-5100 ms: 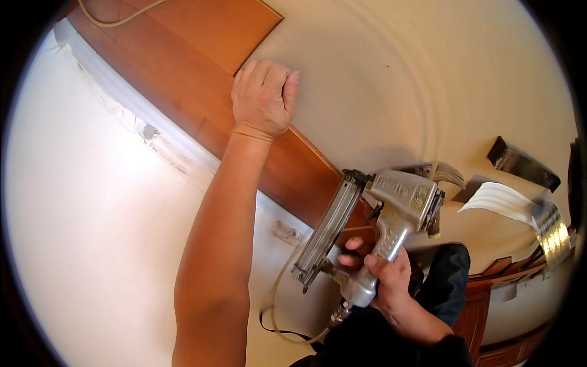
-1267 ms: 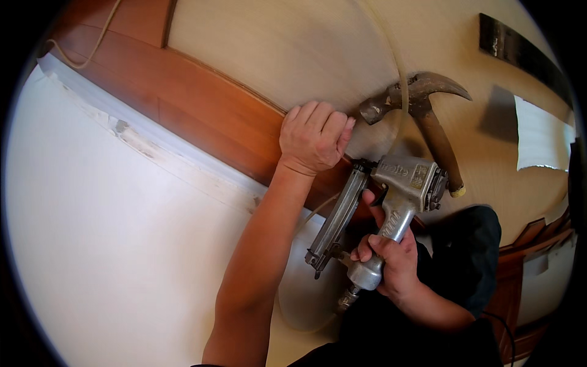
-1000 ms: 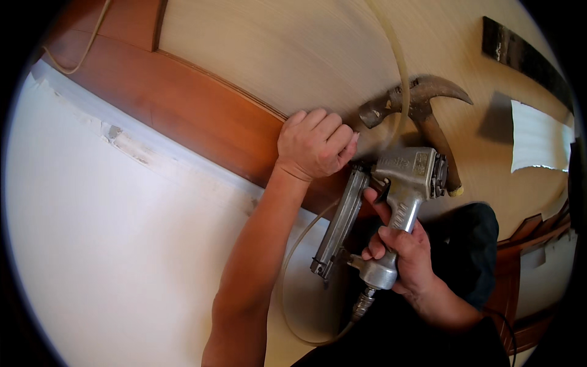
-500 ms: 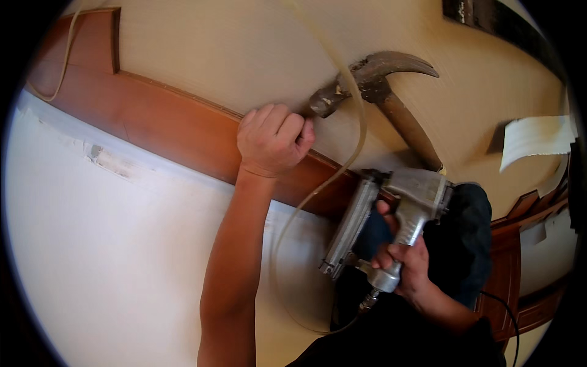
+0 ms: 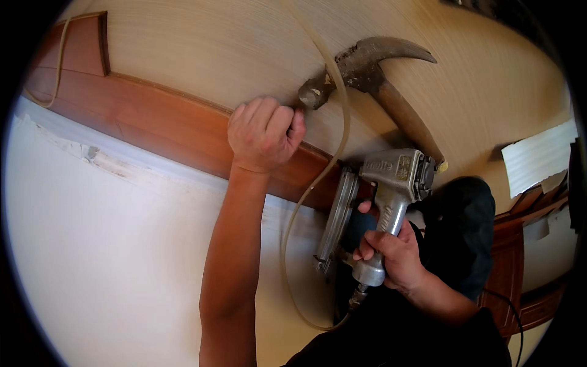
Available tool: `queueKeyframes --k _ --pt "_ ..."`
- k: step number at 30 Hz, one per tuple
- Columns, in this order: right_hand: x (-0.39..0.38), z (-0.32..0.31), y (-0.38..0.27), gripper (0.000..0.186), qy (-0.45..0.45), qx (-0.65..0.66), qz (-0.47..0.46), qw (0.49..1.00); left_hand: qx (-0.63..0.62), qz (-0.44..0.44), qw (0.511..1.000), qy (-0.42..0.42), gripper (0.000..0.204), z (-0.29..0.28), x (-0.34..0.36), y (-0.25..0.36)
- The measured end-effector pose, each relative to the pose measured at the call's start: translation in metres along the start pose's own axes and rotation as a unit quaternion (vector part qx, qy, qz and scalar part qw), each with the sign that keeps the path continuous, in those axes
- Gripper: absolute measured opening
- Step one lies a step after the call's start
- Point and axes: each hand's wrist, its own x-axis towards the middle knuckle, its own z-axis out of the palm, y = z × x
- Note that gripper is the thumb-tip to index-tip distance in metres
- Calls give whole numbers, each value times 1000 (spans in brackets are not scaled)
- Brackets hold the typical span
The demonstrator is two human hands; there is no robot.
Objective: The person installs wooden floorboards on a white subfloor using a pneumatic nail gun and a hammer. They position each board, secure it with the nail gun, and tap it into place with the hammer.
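The right hand (image 5: 396,254) wraps its fingers round the nail gun (image 5: 392,171), nose left, handle running near to far; the left hand (image 5: 264,136) curls, fingers together.

The curled fingertips of the left hand (image 5: 266,133) are turned out of sight, so whether they grip the reddish-brown floorboard (image 5: 165,119) beneath cannot be told. Just right of that hand, the air hose (image 5: 346,116) covers a strip of the claw hammer (image 5: 402,111) and leaves by the top edge, which also cuts off a dark bar (image 5: 510,15) farther right. The right hand (image 5: 394,248) hides part of the pneumatic nail gun's (image 5: 391,174) handle.
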Motion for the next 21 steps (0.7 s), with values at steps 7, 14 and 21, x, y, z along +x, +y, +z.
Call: queueKeyframes --k 7,14,21 --pt "-11 -56 11 62 -4 27 -33 999 -19 6 1000 12 21 0 -4 -3" --pt "-12 -73 15 65 22 5 15 1000 16 -4 1000 22 28 6 -14 -7" --pt "-14 -107 16 60 20 38 4 999 25 -2 999 36 24 9 -14 -5"
